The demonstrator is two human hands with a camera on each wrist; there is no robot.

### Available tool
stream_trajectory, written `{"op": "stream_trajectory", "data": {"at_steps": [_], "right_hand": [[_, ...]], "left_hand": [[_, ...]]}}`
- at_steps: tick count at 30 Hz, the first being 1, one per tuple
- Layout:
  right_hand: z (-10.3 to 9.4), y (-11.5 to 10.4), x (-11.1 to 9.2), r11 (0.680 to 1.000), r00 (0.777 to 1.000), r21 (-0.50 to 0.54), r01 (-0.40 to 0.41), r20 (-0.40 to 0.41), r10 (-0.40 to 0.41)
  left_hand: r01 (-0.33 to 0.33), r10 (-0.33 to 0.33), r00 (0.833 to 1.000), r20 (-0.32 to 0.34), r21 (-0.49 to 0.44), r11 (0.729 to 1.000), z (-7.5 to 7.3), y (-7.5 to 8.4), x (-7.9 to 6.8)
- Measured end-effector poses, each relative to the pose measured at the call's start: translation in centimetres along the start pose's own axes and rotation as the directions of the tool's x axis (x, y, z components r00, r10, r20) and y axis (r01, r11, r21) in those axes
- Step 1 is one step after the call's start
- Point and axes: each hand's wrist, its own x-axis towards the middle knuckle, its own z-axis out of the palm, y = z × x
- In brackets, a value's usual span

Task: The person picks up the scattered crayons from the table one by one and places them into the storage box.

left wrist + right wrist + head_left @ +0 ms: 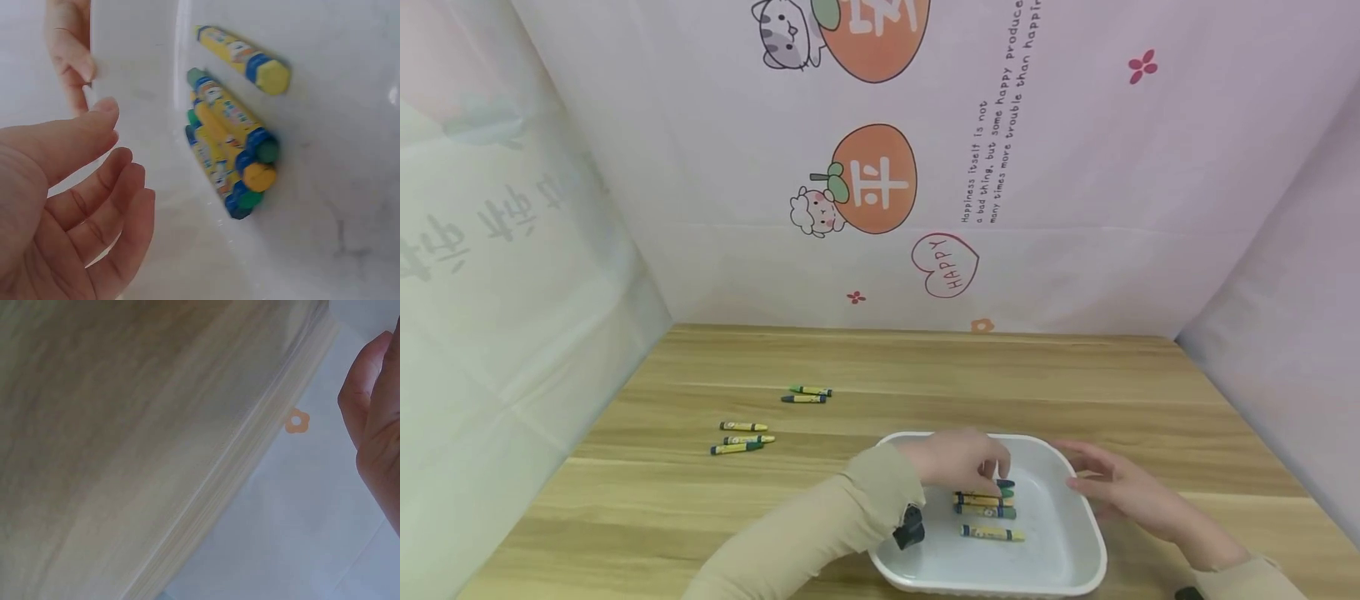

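A white dish (1048, 533) with rounded corners stands on the table. In it lies a stack of crayons (228, 147) with yellow wrappers and green, orange and dark tips. A yellow crayon (240, 57) lies apart beside the stack. My left hand (962, 460) hovers over the stack inside the dish; its fingers (134, 225) are loosely bent, thumb apart, with nothing between them. My right hand (1123, 487) holds the dish's right rim, thumb at the edge and fingers outside. Only part of that hand shows at the right wrist view's edge.
On the wooden table (647, 500), left of the dish, lie two crayons (805, 399) side by side and three more crayons (737, 448) nearer the left. A printed cloth (737, 275) hangs behind the table's far edge, with more cloth at both sides.
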Motion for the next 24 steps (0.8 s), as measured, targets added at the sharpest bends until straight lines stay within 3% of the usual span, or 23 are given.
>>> {"op": "stream_trajectory", "data": {"at_steps": [11,16,24], "right_hand": [[0.1,0.0,0.0,1.000,1.000,0.004,-0.006,-0.010,0.006],[0.2,0.0,-0.1,1.000,1.000,0.002,0.001,-0.023,-0.001],[0.2,-0.3,-0.1,1.000,1.000,-0.024,-0.015,-0.027,0.014]], "left_hand": [[0.015,-0.015,1.000,-0.006,-0.081,0.997,-2.3,-0.4,-3.5],[-0.001,-0.006,0.997,-0.078,-0.097,0.995,-2.9,-1.9,-6.1],[0.011,-0.044,0.980,-0.193,-0.171,0.985,-3.3,-4.9,-10.4]]}}
